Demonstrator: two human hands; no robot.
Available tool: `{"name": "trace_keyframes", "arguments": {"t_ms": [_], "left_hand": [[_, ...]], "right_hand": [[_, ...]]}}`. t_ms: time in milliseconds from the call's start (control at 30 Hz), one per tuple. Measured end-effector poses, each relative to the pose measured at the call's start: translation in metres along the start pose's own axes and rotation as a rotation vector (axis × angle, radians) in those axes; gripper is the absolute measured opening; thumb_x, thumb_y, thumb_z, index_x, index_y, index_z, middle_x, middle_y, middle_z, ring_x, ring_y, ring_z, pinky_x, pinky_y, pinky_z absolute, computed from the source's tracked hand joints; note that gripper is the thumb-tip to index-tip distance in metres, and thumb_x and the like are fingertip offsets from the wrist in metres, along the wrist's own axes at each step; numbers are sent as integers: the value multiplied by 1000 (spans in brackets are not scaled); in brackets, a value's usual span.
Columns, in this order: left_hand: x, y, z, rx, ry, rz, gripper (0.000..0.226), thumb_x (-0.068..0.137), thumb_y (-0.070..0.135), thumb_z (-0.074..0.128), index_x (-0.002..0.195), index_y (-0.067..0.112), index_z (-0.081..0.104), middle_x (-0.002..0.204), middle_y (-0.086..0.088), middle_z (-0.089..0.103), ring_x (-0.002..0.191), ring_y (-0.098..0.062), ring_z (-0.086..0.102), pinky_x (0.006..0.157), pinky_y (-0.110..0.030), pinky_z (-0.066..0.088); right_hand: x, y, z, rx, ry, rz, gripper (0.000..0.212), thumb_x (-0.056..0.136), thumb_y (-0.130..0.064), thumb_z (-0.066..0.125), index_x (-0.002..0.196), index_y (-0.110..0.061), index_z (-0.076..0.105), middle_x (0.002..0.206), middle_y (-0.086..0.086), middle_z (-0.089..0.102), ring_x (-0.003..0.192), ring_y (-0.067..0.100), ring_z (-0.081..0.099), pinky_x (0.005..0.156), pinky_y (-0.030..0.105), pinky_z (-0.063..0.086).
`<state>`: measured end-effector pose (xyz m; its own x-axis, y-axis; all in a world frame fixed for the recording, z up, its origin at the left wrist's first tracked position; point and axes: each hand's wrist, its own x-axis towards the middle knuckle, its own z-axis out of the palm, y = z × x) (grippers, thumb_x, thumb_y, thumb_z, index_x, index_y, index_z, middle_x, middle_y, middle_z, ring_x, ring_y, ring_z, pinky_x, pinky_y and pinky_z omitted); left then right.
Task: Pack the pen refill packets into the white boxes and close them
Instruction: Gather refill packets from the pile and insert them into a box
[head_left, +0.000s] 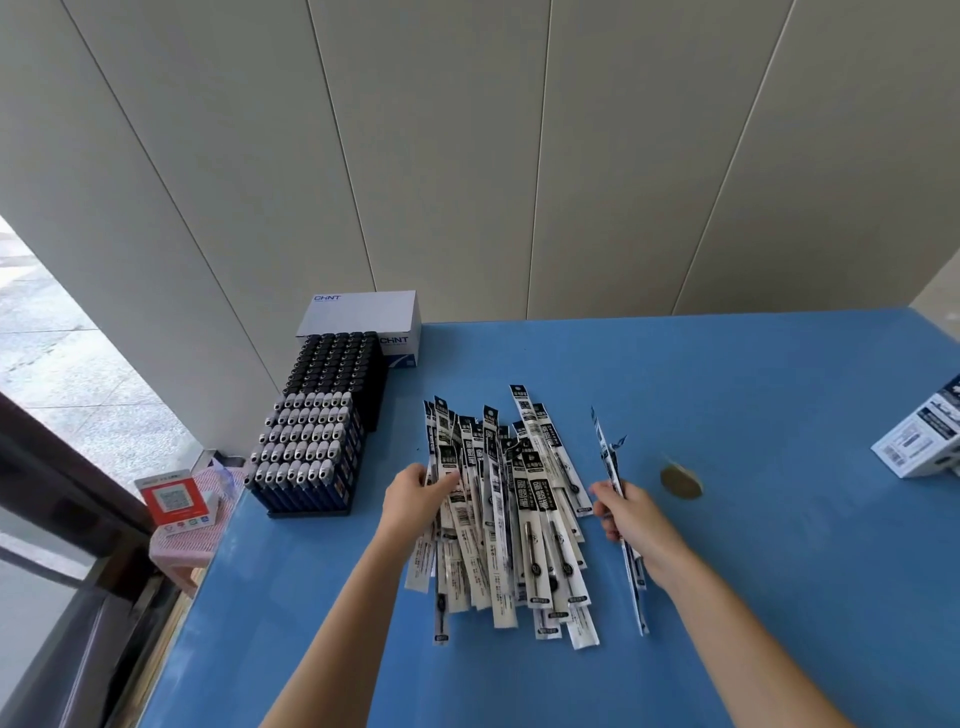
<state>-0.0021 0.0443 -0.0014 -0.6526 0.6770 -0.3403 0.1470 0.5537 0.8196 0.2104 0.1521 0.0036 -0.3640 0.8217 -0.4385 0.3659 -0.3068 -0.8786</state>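
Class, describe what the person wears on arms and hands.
The left arm and right arm are bare to the frame's edge, no sleeves showing. The left hand and right hand are ungloved; no watch, bracelet or ring is visible.

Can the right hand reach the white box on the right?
Probably yes: only blue table and a brown spot separate the white box from the right hand, which holds packets.
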Motion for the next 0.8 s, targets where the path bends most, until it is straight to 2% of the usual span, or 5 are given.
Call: {"name": "trace_keyframes", "arguments": {"t_ms": [133,300,567,700,800], "left_hand": [[-3,2,-1,43,72,81,36,88,22,54,66,12,27,62,-3,29,60,-17,26,57,-31,21],[-4,3,-3,54,79,142,41,90,17,50,58,13,25,53,0,24,52,-16,20,54,-30,15],[-6,4,-5,175,155,294,46,94,16,49,53,11,27,55,-1,32,52,-17,29,51,-31,21],[-1,0,-7,73,135,290,36,97,17,43,63,9,35,61,-4,38,55,-16,30,52,-30,24],[-5,2,-14,-169,63,245,23,99,19,38,87,1,48,79,-6,63,56,-21,47,49,-33,40]], "right_hand": [[-4,1,3,34,0,32,18,99,-18,39,91,-8,52,69,4,48,54,13,40,51,22,36],[-8,1,2,59,19,63,24,100,-22,36,103,-5,53,72,5,51,56,14,48,53,22,44],[-17,2,2,80,66,60,25,100,-23,35,103,-6,52,72,4,53,57,13,48,53,21,44],[-22,2,2,126,78,51,25,101,-23,33,103,-6,51,72,5,54,57,14,51,49,18,46],[-27,4,1,164,86,47,24,101,-24,33,102,-7,50,72,5,55,57,15,52,48,17,48]]}}
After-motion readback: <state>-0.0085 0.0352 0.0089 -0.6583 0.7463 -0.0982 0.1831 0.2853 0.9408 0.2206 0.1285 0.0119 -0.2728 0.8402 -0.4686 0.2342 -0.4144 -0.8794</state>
